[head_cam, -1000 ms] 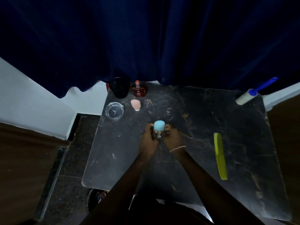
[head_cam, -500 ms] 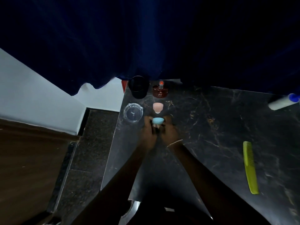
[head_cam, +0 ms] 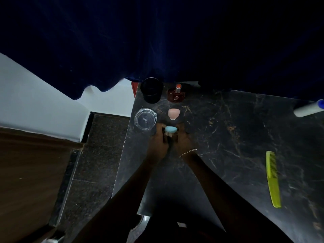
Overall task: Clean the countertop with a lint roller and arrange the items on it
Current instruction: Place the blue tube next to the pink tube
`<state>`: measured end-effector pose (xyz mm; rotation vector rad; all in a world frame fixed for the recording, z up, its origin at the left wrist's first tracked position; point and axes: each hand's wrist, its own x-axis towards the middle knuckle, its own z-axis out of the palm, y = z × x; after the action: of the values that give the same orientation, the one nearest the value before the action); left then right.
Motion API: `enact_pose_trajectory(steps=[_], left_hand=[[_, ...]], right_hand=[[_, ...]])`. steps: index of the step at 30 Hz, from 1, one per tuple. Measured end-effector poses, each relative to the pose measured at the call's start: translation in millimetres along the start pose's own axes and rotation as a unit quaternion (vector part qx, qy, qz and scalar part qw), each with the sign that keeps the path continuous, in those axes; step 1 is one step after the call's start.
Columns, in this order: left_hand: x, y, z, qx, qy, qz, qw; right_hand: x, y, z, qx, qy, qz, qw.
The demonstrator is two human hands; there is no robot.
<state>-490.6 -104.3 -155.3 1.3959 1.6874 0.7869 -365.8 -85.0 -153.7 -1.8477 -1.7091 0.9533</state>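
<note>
The left hand [head_cam: 157, 139] and right hand [head_cam: 183, 138] sit close together, fingers closed on the blue sponge [head_cam: 171, 129] between them, low over the far left of the surface [head_cam: 228, 137]. It looks light, soft and squashy, so a gentle pinch at its sides should do. Just beyond stands the pink sponge [head_cam: 174, 114], with the glass ashtray [head_cam: 145, 119] to the left. The comb [head_cam: 273, 179] and lint roller [head_cam: 308, 108] lie well apart at the right.

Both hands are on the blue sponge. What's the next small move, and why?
Probably set the blue sponge down there and let go: left hand and right hand hold it just nearer than the pink sponge, in line with the perfume bottle.
</note>
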Motion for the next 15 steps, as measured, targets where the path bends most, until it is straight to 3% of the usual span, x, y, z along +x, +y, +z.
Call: enact_pose_trajectory(steps=[15], left_hand=[[1.3, -8.1, -0.3, 0.026, 0.003, -0.006, 1.000]], right_hand=[[7.0, 4.7, 0.5, -0.019, -0.038, 0.007, 0.999]])
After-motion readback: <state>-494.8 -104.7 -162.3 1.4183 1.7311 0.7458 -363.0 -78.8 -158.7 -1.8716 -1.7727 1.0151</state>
